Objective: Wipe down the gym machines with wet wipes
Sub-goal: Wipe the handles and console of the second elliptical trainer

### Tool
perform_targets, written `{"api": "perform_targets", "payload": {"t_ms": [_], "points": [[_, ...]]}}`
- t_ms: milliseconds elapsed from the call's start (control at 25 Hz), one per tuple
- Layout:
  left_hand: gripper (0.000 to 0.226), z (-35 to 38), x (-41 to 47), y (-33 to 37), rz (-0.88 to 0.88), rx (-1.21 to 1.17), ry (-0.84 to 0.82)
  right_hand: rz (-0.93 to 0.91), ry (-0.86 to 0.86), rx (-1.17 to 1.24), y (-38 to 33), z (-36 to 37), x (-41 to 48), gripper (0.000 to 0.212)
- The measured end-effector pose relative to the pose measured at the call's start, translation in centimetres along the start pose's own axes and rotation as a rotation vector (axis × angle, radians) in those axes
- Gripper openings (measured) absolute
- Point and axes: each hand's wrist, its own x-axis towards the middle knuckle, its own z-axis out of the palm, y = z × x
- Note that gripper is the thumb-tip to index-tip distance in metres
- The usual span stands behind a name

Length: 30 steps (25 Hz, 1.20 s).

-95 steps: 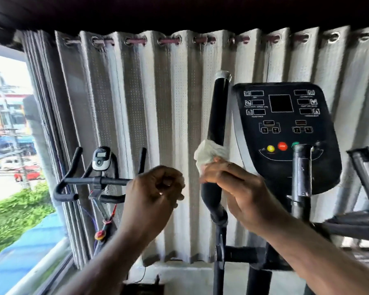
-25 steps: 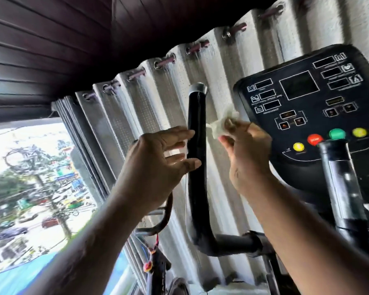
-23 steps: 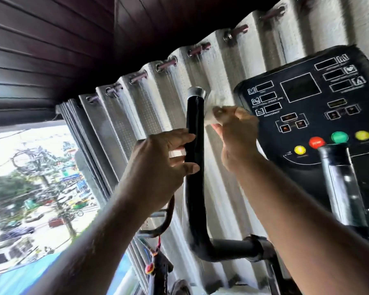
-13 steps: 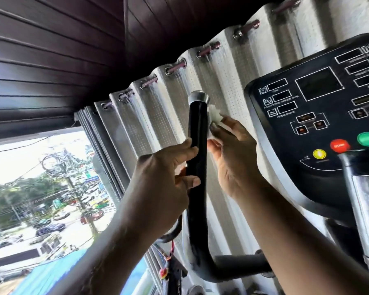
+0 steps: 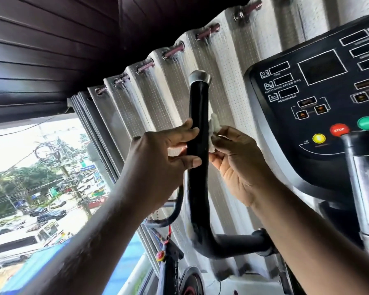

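- The view looks up from the person's head at a gym machine beside a window.
- A glossy black tubular handlebar with a rounded silver cap stands upright in the centre of the frame. At its foot it bends right toward the machine's body.
- The person's left hand reaches in from the lower left. Its forefinger and thumb curl onto the left side of the handlebar at mid-height, grasping it.
- The right hand reaches in from the lower right with the palm turned toward the camera. Its fingertips pinch a small crumpled white wet wipe.
- The wet wipe is pressed against the right side of the handlebar, just across the bar from the left hand's fingers.
- A flat black console panel with white-outlined display windows fills the upper right. Printed labels read TIME, ROTATIONAL SPEED and RESISTANCE.
- Along the console's lower edge sit a round yellow button, a red STOP button and a green button.
- A chrome and black upright post stands at the right edge, in front of the console.
- A silver-white perforated curtain hangs on eyelets behind the machine, under a dark slatted ceiling.
- The window at the left shows a street with trees, cars and overhead wires.
- Part of a black exercise bike shows at the bottom centre.
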Motion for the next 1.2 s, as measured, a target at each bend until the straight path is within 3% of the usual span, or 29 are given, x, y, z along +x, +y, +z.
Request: {"api": "perform_targets", "payload": {"t_ms": [80, 160, 440, 600, 760, 880, 1200], "points": [[0.059, 0.0, 0.0, -1.0, 0.018, -0.082, -0.003, -0.036, 0.033, -0.136, 0.8, 0.1, -2.4, 0.036], [0.058, 0.6, 0.1, -1.8, 0.038, -0.132, -0.018, -0.092, 0.113, -0.276, 1.3, 0.0, -4.8, 0.043], [0.059, 2.6, -0.4, -5.7, 0.180, -0.412, -0.148, -0.685, 0.181, -1.138, 4.9, -1.4, -13.9, 0.017], [0.059, 3.3, -2.1, -7.5, 0.157, -0.823, -0.217, -0.990, 0.133, -1.556, 5.5, -1.0, -16.7, 0.016], [0.039, 4.3, -5.3, -10.3, -0.018, -1.199, -0.244, -0.952, 0.076, -1.932, 2.6, 2.4, -16.5, 0.018], [0.025, 6.2, -7.4, -12.9, -0.071, -1.153, -0.218, -0.921, 0.007, -2.179, 1.4, 6.0, -14.9, 0.023], [0.032, 10.7, -13.9, -16.4, -0.150, -1.088, -0.281, -0.487, -0.305, -2.781, 5.0, 7.4, -18.2, 0.042]]}}
